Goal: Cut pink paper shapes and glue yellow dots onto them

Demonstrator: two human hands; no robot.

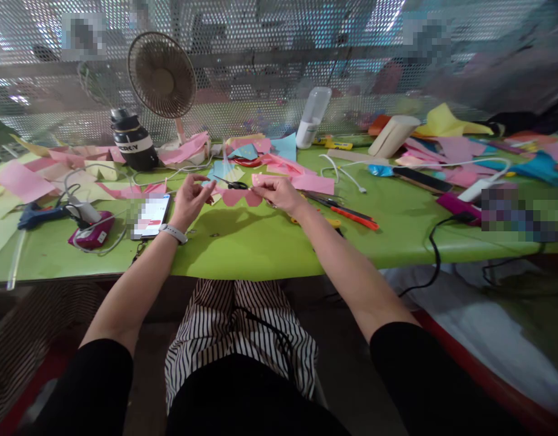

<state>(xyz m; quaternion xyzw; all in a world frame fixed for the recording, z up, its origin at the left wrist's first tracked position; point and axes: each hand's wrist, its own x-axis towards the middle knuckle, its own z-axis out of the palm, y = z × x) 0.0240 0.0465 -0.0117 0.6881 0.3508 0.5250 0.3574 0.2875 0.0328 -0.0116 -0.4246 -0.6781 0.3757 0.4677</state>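
A piece of pink paper with a wavy, cut lower edge spans the gap between my hands above the green table. My right hand pinches its right end between thumb and fingers. At the other end, my left hand has thumb and fingertips closed on the paper's left edge, with a watch on that wrist. Just behind the paper are dark-handled scissors, partly hidden by it. More pink paper and blue paper lie beyond my hands.
A phone, purple power strip and blue glue gun lie left. Behind stand a black bottle, a fan and a clear bottle. Red-handled tool and cables lie right.
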